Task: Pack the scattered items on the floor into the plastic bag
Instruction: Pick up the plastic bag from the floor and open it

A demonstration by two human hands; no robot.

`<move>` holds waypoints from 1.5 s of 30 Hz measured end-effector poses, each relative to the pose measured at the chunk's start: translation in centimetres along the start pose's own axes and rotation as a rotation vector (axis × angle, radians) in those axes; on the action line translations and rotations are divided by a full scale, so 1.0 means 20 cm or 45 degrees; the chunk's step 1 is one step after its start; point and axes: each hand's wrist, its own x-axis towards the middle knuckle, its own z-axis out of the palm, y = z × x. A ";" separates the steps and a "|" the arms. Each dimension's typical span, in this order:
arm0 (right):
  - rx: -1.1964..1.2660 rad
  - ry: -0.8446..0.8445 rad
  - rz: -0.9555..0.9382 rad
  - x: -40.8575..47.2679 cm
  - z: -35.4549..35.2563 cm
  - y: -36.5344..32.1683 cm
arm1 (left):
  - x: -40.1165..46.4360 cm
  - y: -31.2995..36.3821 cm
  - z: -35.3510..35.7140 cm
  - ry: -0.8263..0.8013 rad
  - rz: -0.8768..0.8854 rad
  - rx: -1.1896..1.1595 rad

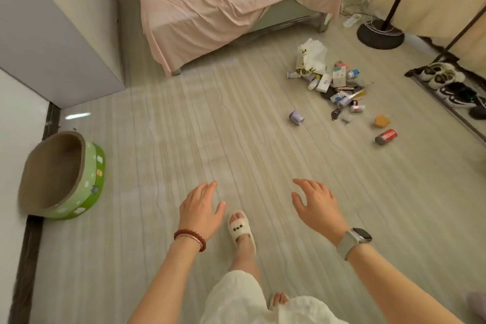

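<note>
A white plastic bag (311, 58) with yellow print lies crumpled on the floor at the upper right. Beside it sits a heap of small boxes, bottles and tubes (339, 84). Apart from the heap lie a purple can (296, 117), a red can (385, 136) and an orange item (381, 121). My left hand (201, 208) and my right hand (317, 204) hover low in the view, fingers spread, holding nothing, far from the items.
A bed with a pink sheet (223, 2) stands at the back. A green cat scratcher bowl (63, 176) sits at the left by a cabinet (52, 34). A fan base (380, 34) and a shoe rack (452, 89) line the right side.
</note>
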 end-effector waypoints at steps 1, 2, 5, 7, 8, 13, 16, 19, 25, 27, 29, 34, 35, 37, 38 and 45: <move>-0.012 0.003 -0.005 0.14 -0.02 -0.02 | 0.13 -0.02 -0.02 0.003 -0.018 0.005; -0.021 0.012 -0.003 0.28 -0.05 -0.05 | 0.27 -0.04 -0.04 0.010 -0.031 0.012; -0.024 0.036 0.028 0.72 -0.15 -0.15 | 0.73 -0.08 -0.16 0.029 -0.058 0.006; -0.015 0.009 0.079 1.00 -0.24 -0.24 | 1.05 -0.07 -0.29 0.048 -0.029 0.004; -0.015 0.005 0.093 1.14 -0.29 -0.29 | 1.22 -0.05 -0.36 0.065 0.000 0.016; -0.039 0.071 0.106 1.75 -0.57 -0.47 | 1.96 0.13 -0.65 0.103 0.110 0.053; 0.003 0.087 0.167 2.06 -0.68 -0.47 | 2.35 0.24 -0.70 0.038 0.188 0.101; 0.069 0.073 0.264 2.42 -0.77 -0.42 | 2.74 0.36 -0.69 -0.051 0.234 0.115; 0.145 0.030 0.343 3.29 -1.05 -0.30 | 3.62 0.68 -0.77 -0.129 0.237 0.139; 0.128 0.030 0.340 3.58 -1.21 -0.30 | 3.93 0.83 -0.85 -0.134 0.255 0.162; 0.084 0.069 0.320 3.85 -1.38 -0.30 | 4.23 0.97 -0.95 -0.103 0.286 0.160; 0.054 0.092 0.327 4.41 -1.62 -0.30 | 4.81 1.20 -1.06 -0.107 0.328 0.109; 0.065 0.083 0.341 4.52 -1.64 -0.29 | 4.92 1.22 -1.05 -0.139 0.331 0.119; 0.092 0.065 0.385 4.72 -1.66 -0.26 | 5.15 1.25 -1.02 -0.219 0.320 0.132; 0.105 0.060 0.416 4.83 -1.68 -0.24 | 5.27 1.27 -1.01 -0.255 0.319 0.127; 0.350 0.113 0.746 5.52 -1.88 -0.11 | 6.28 1.61 -1.07 -0.400 0.539 0.166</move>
